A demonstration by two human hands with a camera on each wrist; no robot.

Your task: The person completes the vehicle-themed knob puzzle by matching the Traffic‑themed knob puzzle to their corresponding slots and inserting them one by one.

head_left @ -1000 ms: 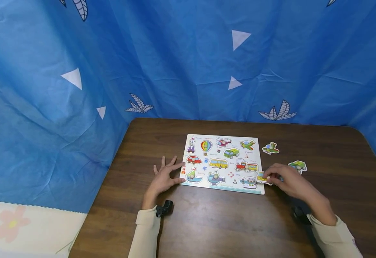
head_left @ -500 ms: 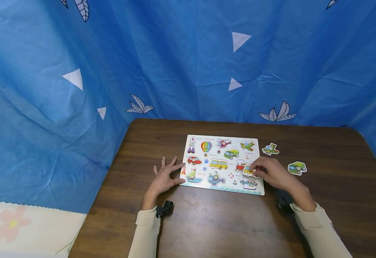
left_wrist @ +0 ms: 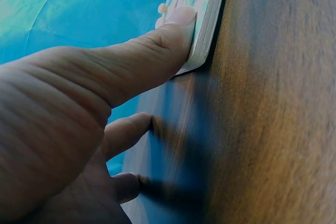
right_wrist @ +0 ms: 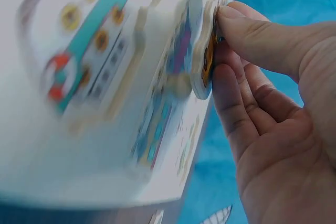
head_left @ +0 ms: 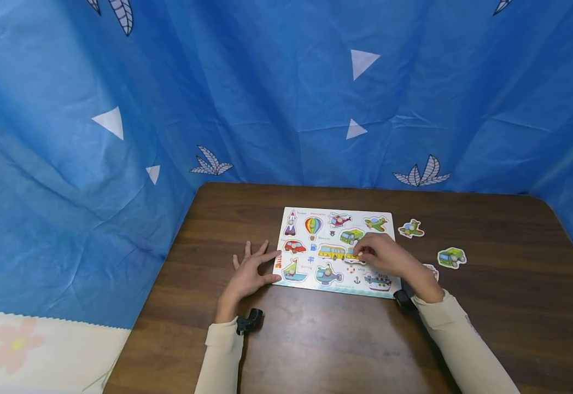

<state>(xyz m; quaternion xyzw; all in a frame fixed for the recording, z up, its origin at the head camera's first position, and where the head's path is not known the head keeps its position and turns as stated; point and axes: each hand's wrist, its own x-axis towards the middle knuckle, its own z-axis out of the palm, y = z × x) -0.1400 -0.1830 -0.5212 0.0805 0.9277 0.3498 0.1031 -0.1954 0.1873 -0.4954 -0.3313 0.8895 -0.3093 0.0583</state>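
A white vehicle puzzle board (head_left: 335,288) lies on the brown table (head_left: 316,339). My right hand (head_left: 358,254) hovers over the board's middle right and pinches a small yellow vehicle piece (head_left: 351,255) next to the yellow bus. In the right wrist view the thumb and fingers (right_wrist: 247,30) grip that piece (right_wrist: 206,64) by its edge, close above the board (right_wrist: 94,77). My left hand (head_left: 265,264) lies flat on the table at the board's left edge. Its thumb (left_wrist: 157,51) presses the board's side (left_wrist: 210,14).
Loose pieces lie to the right of the board: a green plane (head_left: 411,229), a green truck (head_left: 451,257) and a pale piece (head_left: 432,270) half hidden by my right wrist. Blue cloth (head_left: 286,98) walls in the table's back and sides.
My right hand has carried the yellow piece leftward, from the board's lower right corner to over its middle. The left hand has stayed put.
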